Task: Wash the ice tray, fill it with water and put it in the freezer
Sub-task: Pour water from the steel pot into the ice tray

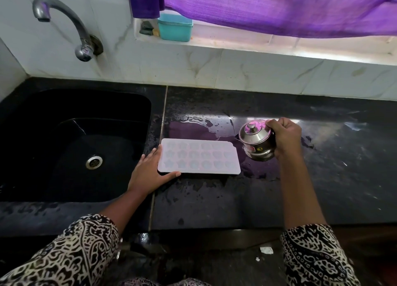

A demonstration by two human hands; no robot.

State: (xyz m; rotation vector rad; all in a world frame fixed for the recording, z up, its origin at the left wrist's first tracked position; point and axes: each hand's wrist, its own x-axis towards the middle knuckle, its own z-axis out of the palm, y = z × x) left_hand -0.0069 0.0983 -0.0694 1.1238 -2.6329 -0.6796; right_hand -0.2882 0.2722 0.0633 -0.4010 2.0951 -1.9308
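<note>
Here my right hand (283,135) grips a small lidded steel pot (256,140), tilted just right of the ice tray (199,159); its contents are hidden. The pale tray, 3 rows of shaped moulds, lies flat on the wet counter (214,199) beside the sink (64,135), my left hand (148,172) resting straight-fingered against its left end.

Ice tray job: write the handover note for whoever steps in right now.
Left hand: open, straight fingers against the left end of the ice tray.
Right hand: grips a lidded steel pot, tilted, right of the tray.
Tray lies flat on the wet black counter beside the sink.
Done: washing and filling cannot be confirmed.
Left: fill the tray, carry it to the freezer, not in view.
</note>
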